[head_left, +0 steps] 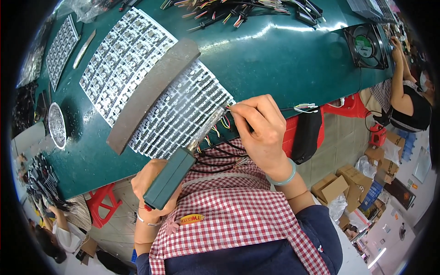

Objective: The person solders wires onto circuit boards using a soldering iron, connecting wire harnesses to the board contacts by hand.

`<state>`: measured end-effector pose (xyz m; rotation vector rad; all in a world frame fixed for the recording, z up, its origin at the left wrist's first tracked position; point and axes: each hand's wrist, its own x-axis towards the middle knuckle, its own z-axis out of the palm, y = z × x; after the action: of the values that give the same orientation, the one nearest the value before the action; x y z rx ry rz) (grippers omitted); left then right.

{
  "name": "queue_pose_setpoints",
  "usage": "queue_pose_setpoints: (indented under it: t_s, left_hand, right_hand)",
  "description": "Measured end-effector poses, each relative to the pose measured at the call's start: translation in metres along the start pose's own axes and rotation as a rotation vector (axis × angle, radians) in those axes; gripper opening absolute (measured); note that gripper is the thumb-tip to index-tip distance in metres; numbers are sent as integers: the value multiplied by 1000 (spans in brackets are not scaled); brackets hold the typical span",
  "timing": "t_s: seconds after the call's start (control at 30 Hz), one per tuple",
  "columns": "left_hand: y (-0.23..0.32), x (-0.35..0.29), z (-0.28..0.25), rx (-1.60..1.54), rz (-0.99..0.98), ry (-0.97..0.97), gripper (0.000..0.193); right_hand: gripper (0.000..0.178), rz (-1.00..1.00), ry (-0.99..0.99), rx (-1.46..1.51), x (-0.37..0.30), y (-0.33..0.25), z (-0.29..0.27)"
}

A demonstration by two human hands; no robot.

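My left hand [153, 181] is closed round a soldering iron with a boxy green handle [170, 178]. The iron's worn metal shaft [207, 129] runs up along the near edge of a white circuit board panel [181, 107], its end close to my right fingertips. At the panel's right corner, my right hand [262, 128] pinches a cable's thin coloured wires [227, 108]; the fingers partly hide them. Several black cables [215, 162] with coloured wire ends [224, 122] hang along that edge towards my checked apron. A curved brown bar [156, 94] lies across the panels.
Loose cables [238, 11] lie at the table's far side, and a black fan [365, 47] stands far right. At left are a small bowl [57, 125], another board panel [62, 51] and a cable heap [43, 178]. Other people sit at both sides.
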<state>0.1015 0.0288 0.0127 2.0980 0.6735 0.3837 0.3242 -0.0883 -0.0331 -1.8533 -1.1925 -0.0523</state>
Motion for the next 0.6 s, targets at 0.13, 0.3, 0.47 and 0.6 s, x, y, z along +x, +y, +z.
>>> queue_pose_setpoints:
  t_s: [0.13, 0.3, 0.47, 0.6]
  left_hand:
    - [0, 0, -1, 30, 18, -15, 21]
    - [5, -3, -1, 95, 47, 49, 19]
    - [9, -10, -1, 172, 52, 161, 17]
    - [6, -12, 2, 194, 39, 148, 19]
  right_hand:
    - [22, 5, 15, -7, 0, -2, 0]
    - [22, 4, -1, -19, 0, -1, 0]
    - [22, -3, 0, -24, -1, -1, 0]
    - [22, 33, 5, -7, -1, -1, 1]
